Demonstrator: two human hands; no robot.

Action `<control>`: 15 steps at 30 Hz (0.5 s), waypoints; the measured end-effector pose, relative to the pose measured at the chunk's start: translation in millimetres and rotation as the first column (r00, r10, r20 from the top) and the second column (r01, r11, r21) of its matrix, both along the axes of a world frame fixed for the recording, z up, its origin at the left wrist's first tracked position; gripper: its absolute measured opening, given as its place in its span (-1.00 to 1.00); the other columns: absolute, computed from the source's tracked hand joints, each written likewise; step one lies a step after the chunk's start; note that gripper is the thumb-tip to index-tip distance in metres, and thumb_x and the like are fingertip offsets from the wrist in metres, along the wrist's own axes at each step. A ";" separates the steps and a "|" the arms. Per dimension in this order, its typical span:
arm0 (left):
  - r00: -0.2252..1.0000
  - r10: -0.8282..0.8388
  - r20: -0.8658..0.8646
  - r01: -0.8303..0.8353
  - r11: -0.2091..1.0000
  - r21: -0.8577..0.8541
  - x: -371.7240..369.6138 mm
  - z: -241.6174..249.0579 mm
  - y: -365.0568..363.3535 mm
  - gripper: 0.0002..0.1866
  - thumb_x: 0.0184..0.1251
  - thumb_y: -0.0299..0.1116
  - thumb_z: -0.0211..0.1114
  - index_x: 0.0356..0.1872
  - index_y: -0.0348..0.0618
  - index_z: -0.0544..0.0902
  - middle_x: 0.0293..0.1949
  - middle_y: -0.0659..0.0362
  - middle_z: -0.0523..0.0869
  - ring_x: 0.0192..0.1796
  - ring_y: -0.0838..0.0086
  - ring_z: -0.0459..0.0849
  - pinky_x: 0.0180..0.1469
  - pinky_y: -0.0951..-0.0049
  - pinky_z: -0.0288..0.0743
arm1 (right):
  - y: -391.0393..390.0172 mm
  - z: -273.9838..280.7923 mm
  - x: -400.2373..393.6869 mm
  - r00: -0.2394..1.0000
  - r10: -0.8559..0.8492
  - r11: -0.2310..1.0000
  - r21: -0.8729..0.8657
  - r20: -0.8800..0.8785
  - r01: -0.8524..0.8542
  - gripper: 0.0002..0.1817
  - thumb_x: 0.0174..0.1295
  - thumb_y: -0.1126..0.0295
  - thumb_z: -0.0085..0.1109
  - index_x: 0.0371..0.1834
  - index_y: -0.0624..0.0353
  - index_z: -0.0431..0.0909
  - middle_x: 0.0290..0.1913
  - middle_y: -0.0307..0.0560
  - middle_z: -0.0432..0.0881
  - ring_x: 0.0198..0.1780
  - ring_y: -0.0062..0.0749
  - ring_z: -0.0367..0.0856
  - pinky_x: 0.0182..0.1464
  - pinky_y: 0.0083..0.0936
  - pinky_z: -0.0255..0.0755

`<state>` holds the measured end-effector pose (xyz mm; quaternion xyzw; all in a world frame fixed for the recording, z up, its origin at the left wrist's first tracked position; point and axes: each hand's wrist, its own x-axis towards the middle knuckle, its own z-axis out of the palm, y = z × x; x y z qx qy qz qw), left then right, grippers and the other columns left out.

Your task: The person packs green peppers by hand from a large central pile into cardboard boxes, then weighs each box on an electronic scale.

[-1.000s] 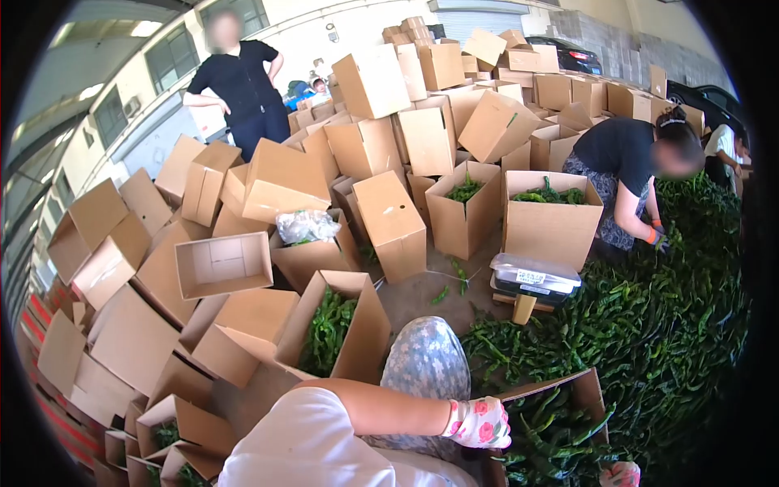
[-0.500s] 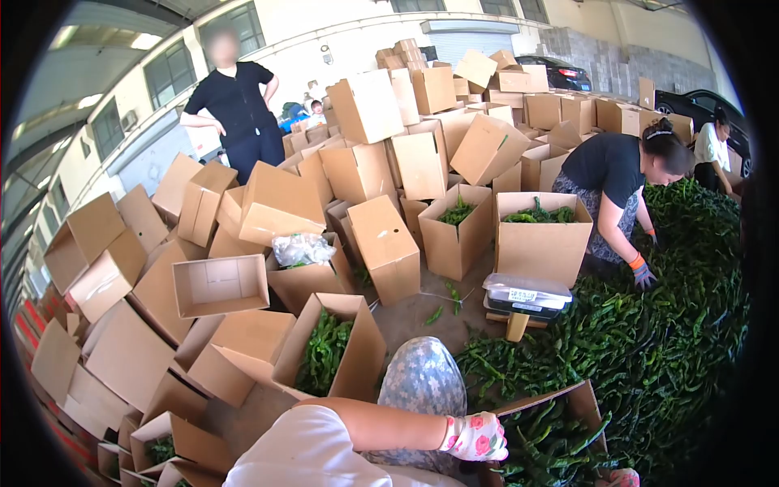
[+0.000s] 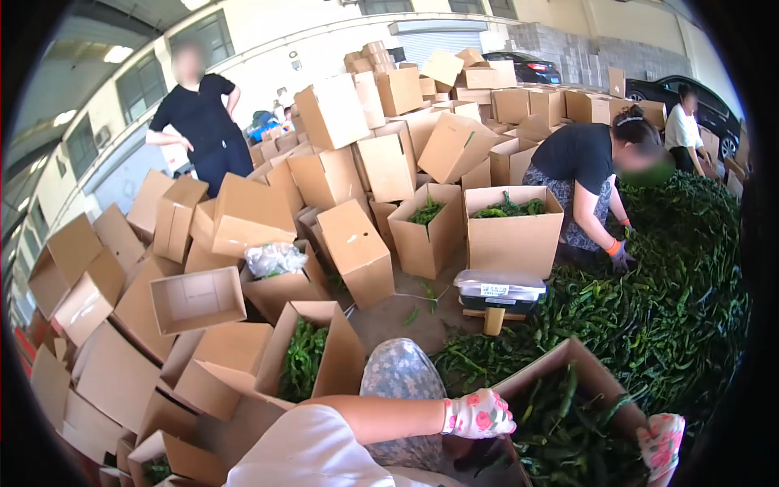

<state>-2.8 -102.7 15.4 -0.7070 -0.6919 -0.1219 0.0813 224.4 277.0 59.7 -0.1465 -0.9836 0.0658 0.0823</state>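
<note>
Holding a carton [image 3: 607,380] of green peppers [image 3: 568,445], left grip [image 3: 482,413] clamped on one edge, right grip [image 3: 662,444] on another

The right hand [image 3: 662,445] has moved from the bottom edge into the lower right of the frame, at the carton [image 3: 602,380]. The carton's rim has risen toward the plastic-covered device [image 3: 499,294]. The standing person [image 3: 197,122] appears farther left.

Peppers [image 3: 560,438] lie in the near carton [image 3: 602,375] between left hand [image 3: 480,414] and right hand [image 3: 662,442]. Behind spreads a pepper heap [image 3: 673,300]; another carton [image 3: 344,354] stands left.
</note>
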 end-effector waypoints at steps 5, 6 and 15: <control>0.980 0.117 -0.164 -0.116 0.993 0.015 -0.2 -7.0 7.5 -0.86 -0.02 -0.18 0.16 -0.55 0.07 0.44 -0.63 0.29 0.41 -0.52 0.42 0.50 -0.53 0.38 0.39 | -9.8 -54.3 -36.6 0.961 0.142 0.973 0.212 -0.238 -0.091 -0.64 -0.31 0.25 0.27 -0.84 0.10 0.23 -0.70 0.06 0.34 -0.53 0.08 0.39 -0.51 -0.16 0.19; 0.983 0.117 -0.140 -0.112 0.993 0.044 1.3 -11.8 8.3 -0.87 -0.05 -0.20 0.17 -0.59 0.06 0.44 -0.64 0.29 0.44 -0.54 0.42 0.53 -0.53 0.37 0.44 | -9.6 -56.2 -42.6 0.956 0.163 0.970 0.216 -0.244 -0.111 -0.68 -0.32 0.22 0.30 -0.80 0.09 0.32 -0.67 0.06 0.40 -0.52 0.04 0.43 -0.47 -0.12 0.24; 0.993 0.109 0.051 -0.104 0.990 -0.098 0.4 13.6 13.4 -0.93 0.00 -0.30 0.22 -0.59 0.03 0.57 -0.57 0.23 0.59 -0.45 0.35 0.61 -0.45 0.32 0.44 | -22.9 -11.2 -57.9 0.994 0.104 0.994 0.033 0.035 -0.105 -0.73 0.15 0.18 0.13 -0.54 0.14 0.47 -0.50 0.01 0.55 -0.37 0.01 0.57 -0.33 -0.18 0.45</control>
